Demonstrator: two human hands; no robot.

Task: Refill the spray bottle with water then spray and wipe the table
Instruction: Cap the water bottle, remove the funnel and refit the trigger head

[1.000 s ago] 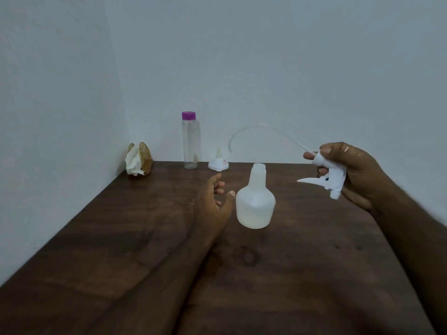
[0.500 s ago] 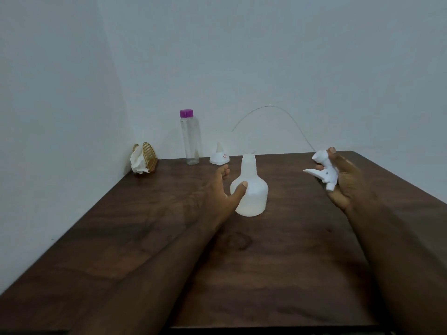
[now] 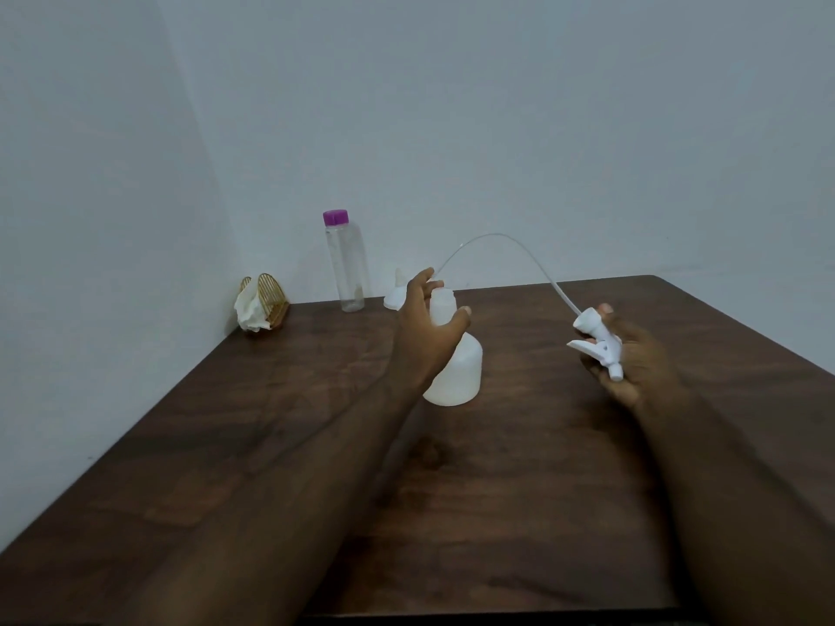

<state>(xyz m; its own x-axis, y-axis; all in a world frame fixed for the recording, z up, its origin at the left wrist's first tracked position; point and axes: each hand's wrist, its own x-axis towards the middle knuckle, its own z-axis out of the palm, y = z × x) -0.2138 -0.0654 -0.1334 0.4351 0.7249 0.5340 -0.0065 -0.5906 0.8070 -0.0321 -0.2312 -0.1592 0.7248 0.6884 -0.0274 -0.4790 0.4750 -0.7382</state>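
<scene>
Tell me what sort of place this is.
Likely a plain room corner, home or office: a dark wooden table set against bare grey walls, with a napkin holder and a purple-capped bottle at its far edge.

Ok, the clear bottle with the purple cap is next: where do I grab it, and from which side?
Wrap the clear bottle round the middle of its straight body, below the purple cap, coming from the front: it stands upright close to the wall, so the back is shut off. The left hand, at the spray bottle, looks nearer.
</scene>
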